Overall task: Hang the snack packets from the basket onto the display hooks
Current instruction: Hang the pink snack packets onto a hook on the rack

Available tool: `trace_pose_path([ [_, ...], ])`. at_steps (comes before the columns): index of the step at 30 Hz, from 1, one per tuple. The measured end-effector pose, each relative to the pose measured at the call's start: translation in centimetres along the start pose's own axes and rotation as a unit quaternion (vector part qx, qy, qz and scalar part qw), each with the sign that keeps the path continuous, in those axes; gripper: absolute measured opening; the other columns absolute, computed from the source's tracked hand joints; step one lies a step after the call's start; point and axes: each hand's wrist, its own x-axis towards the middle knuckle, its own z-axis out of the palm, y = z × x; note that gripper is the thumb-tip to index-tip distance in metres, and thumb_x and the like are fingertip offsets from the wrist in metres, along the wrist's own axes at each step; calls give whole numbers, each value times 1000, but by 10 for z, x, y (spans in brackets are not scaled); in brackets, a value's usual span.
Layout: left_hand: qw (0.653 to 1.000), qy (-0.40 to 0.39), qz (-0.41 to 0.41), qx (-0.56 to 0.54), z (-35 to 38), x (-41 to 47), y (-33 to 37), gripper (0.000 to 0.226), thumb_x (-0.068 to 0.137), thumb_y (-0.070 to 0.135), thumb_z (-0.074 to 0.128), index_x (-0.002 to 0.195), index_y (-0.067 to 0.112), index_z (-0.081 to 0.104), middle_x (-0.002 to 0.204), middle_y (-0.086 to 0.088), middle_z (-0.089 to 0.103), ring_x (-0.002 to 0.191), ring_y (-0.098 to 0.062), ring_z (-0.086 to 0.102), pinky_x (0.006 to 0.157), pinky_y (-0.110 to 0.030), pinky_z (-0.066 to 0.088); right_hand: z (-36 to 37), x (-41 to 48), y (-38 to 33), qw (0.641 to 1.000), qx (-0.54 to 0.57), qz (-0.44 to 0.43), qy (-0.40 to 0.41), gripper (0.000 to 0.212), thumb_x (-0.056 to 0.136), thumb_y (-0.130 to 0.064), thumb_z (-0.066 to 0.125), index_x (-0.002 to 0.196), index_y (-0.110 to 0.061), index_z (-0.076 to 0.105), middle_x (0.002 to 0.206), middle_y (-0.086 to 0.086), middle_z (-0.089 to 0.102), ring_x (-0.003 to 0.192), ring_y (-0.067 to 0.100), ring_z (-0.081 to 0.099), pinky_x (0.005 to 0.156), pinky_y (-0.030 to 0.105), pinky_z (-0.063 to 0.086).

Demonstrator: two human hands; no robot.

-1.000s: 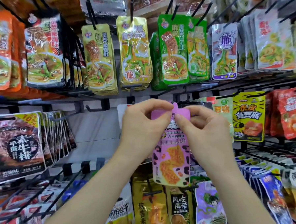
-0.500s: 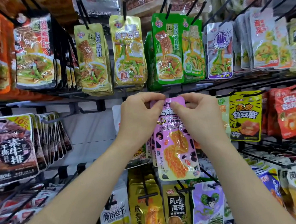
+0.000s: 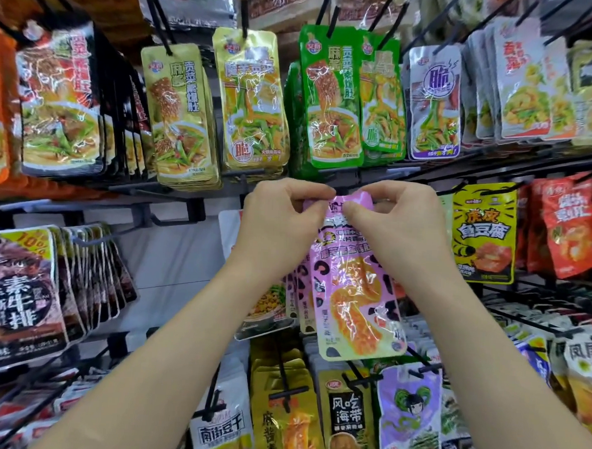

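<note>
A pink snack packet [image 3: 352,296] with black blotches and an orange food picture hangs tilted in front of the middle rack row. My left hand [image 3: 280,227] pinches its top left corner and my right hand [image 3: 400,229] pinches its top right. The packet's top edge is crumpled between my fingers, just under the shelf rail. Several matching pink packets [image 3: 301,293] hang right behind it. The hook itself is hidden by my hands. No basket is in view.
Black wire hooks carry rows of packets all around: gold packets [image 3: 180,115] and green packets [image 3: 332,99] above, a yellow tofu packet [image 3: 482,234] to the right, dark beef-style packets [image 3: 16,292] to the left, gold and purple ones below. An empty hook [image 3: 115,235] juts out at left.
Both hands have lifted the pink packet's top up toward the rail and pressed closer together. Its lower end has swung out to the right, and the top edge has crumpled.
</note>
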Motion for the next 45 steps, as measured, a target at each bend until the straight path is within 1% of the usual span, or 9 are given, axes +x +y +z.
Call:
trace_pose_path([
  [3,997,16,-42,-57,-1,-2,-1,20,85,7,67,91,24,77,82,18,71,76,3,66,70,-15,50,1,3,-3,1000,-25,-11,-9,10,82,-30,73,87,-21,72,65,-7,68,68,13,66,71,38,55],
  [8,997,49,-43,-31,4,-10,-1,19,88,12,66,97,25,76,89,17,71,83,2,66,74,-17,52,1,4,-8,995,-90,-47,-17,17,84,-32,70,95,-20,73,64,-13,60,65,9,58,64,27,46],
  [14,997,49,-9,54,3,-7,5,21,89,13,60,98,23,76,90,9,71,85,-8,65,78,-30,54,-5,9,-7,986,95,100,-95,7,81,-20,76,80,-14,72,71,-2,70,52,-3,60,48,11,45],
  [19,997,14,5,76,3,-7,9,22,90,12,59,101,21,76,96,7,70,87,-10,63,80,-29,52,-9,10,-5,985,78,118,-96,11,81,-20,75,76,-12,70,56,-9,61,41,-6,49,37,7,33],
  [24,996,7,-79,-39,3,-6,4,20,89,15,64,85,32,73,82,9,72,80,-12,67,70,-33,53,-8,12,-7,988,57,105,-99,12,82,-24,73,79,-13,70,71,3,68,52,2,53,47,18,41],
  [32,959,66,-189,-201,12,-4,11,18,81,6,72,73,22,72,78,-7,72,79,-35,70,74,-51,56,-2,15,-7,984,87,109,-109,15,85,-20,71,75,-9,67,61,-4,60,41,-6,49,39,7,35],
  [35,950,68,-207,-222,13,-3,6,20,79,5,72,70,23,74,84,-15,72,84,-42,68,76,-55,55,2,14,-5,966,161,155,-130,15,83,-18,72,71,-13,66,67,2,64,60,8,59,58,20,46],
  [38,954,51,-191,-224,12,-4,1,20,80,5,73,70,23,75,82,-10,74,85,-36,70,76,-49,57,3,15,-2,965,169,154,-127,9,83,-16,72,75,-12,68,73,4,66,71,18,61,70,34,48],
  [45,994,44,-47,-87,13,-6,-2,15,84,10,70,90,22,77,81,12,74,74,-1,67,65,-15,48,3,12,-1,964,212,132,-94,3,82,-8,73,81,-7,71,63,-1,66,50,1,61,45,10,44],
])
